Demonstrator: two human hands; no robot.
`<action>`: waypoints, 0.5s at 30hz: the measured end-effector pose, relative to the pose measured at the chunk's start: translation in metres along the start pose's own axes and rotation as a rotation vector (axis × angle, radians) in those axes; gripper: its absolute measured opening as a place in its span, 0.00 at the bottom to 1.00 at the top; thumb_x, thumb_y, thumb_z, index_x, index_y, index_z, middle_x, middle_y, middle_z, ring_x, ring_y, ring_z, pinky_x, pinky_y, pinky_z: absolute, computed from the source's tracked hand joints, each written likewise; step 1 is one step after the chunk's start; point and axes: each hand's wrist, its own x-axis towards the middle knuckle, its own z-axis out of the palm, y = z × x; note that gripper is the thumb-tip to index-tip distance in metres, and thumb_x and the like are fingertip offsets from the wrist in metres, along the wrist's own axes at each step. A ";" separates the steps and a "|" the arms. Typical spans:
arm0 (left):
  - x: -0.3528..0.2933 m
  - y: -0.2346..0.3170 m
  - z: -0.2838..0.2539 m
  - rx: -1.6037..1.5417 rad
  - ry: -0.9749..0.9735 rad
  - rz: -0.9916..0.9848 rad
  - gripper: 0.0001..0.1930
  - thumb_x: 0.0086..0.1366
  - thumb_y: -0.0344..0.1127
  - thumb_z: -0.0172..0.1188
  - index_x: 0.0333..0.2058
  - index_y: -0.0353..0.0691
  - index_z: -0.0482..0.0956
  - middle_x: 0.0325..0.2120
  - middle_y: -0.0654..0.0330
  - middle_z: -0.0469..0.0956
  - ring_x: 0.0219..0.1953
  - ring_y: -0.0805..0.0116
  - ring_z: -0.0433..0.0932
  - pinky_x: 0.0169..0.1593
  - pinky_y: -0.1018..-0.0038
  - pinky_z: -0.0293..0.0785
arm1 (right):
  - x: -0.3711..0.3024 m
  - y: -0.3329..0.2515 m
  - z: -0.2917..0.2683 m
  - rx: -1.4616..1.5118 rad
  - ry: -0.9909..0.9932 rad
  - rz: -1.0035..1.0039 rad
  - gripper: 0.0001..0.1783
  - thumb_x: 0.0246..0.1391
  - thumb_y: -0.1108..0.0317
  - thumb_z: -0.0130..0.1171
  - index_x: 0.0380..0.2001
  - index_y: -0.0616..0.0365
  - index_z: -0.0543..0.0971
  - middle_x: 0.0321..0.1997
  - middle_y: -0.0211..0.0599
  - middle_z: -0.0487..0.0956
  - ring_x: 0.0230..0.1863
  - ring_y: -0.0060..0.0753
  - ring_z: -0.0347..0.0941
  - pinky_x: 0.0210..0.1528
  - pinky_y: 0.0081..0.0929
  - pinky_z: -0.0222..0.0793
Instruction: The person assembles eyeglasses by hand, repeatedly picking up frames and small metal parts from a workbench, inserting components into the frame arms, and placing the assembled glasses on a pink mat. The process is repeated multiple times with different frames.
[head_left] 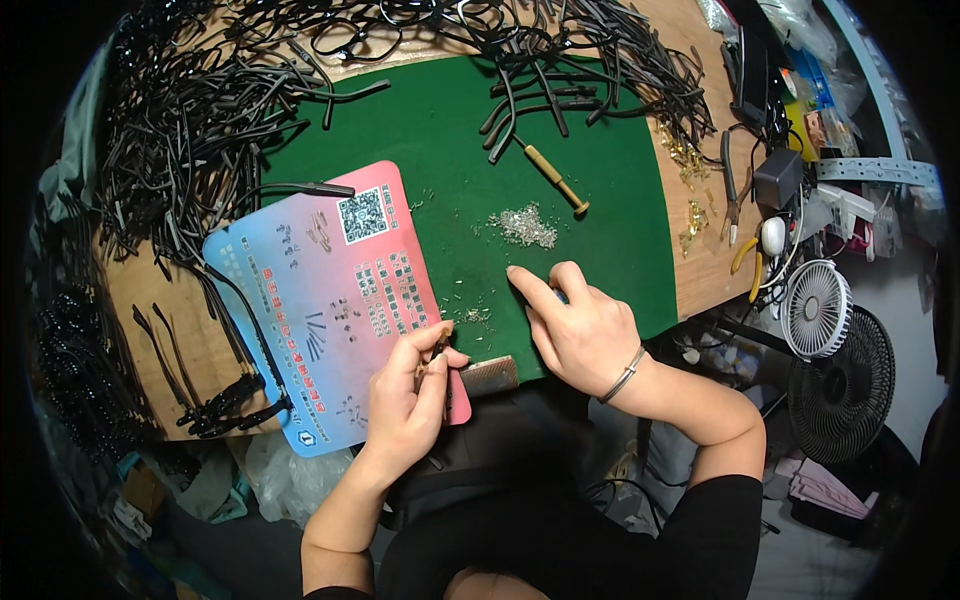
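Fingertips of the left hand point(405, 398) clamped on a small, dark, narrow piece point(439, 346), held over the right edge of a blue-and-pink printed sheet point(388, 182). Right hand point(590, 332): index finger extended over the green mat point(440, 125), near a heap of tiny silver metal pieces point(527, 227), not touching; cannot tell whether the curled fingers grip anything.

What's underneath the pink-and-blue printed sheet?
Green mat shows past its upper-right edge and wooden tabletop past its left. Whatever lies directly beneath the sheet is covered and can't be seen.
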 end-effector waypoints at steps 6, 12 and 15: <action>0.000 0.004 -0.003 -0.055 -0.016 -0.087 0.14 0.65 0.23 0.45 0.49 0.30 0.67 0.33 0.58 0.78 0.32 0.81 0.73 0.36 0.83 0.69 | 0.006 0.002 -0.004 0.064 -0.108 -0.008 0.24 0.46 0.71 0.55 0.50 0.49 0.68 0.33 0.42 0.67 0.25 0.42 0.74 0.24 0.35 0.72; 0.002 -0.011 0.005 0.219 0.132 0.225 0.15 0.60 0.21 0.48 0.46 0.32 0.70 0.34 0.51 0.78 0.35 0.64 0.78 0.40 0.73 0.73 | 0.010 -0.026 -0.017 0.682 -0.450 -0.043 0.17 0.54 0.67 0.47 0.48 0.53 0.67 0.35 0.49 0.69 0.32 0.52 0.71 0.35 0.41 0.71; -0.002 -0.012 0.010 0.346 0.202 0.266 0.16 0.58 0.21 0.48 0.47 0.32 0.70 0.34 0.49 0.77 0.36 0.60 0.79 0.40 0.72 0.73 | 0.014 -0.030 -0.013 0.684 -0.463 -0.077 0.16 0.54 0.67 0.47 0.47 0.55 0.67 0.34 0.49 0.69 0.31 0.51 0.70 0.35 0.40 0.72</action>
